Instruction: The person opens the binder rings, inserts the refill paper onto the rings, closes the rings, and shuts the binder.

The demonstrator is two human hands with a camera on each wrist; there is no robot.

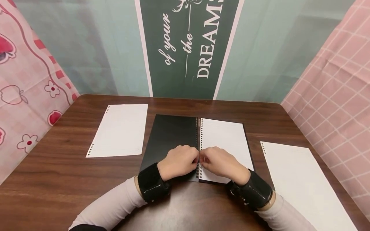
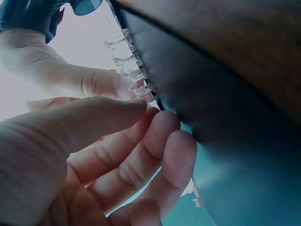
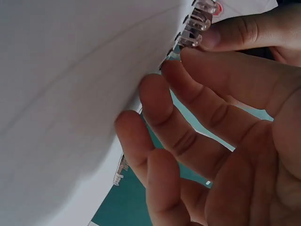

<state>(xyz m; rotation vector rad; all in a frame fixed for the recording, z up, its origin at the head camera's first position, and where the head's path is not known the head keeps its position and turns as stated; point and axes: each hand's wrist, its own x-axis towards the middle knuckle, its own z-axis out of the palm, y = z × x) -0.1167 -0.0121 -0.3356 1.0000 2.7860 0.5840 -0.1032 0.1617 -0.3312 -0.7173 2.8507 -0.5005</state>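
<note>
A loose-leaf notebook lies spread flat in the head view, its black cover [image 1: 173, 131] on the left and white punched paper [image 1: 225, 134] on the right. Clear plastic rings [image 2: 134, 75] run down its middle. My left hand [image 1: 179, 162] pinches the ring binding on the cover side, thumb against curled fingers. Close beside it, nearly touching, my right hand [image 1: 222, 162] pinches the binding on the paper side. In the right wrist view the thumb and index finger meet at the rings [image 3: 193, 28]. The exact ring part under the fingertips is hidden.
One loose punched sheet [image 1: 119, 131] lies at the left of the brown wooden table [image 1: 52, 166]. Another white sheet [image 1: 306, 179] lies at the right, near the pink grid cloth [image 1: 338, 96]. Behind the table hangs a green cloth [image 1: 101, 64] with lettering.
</note>
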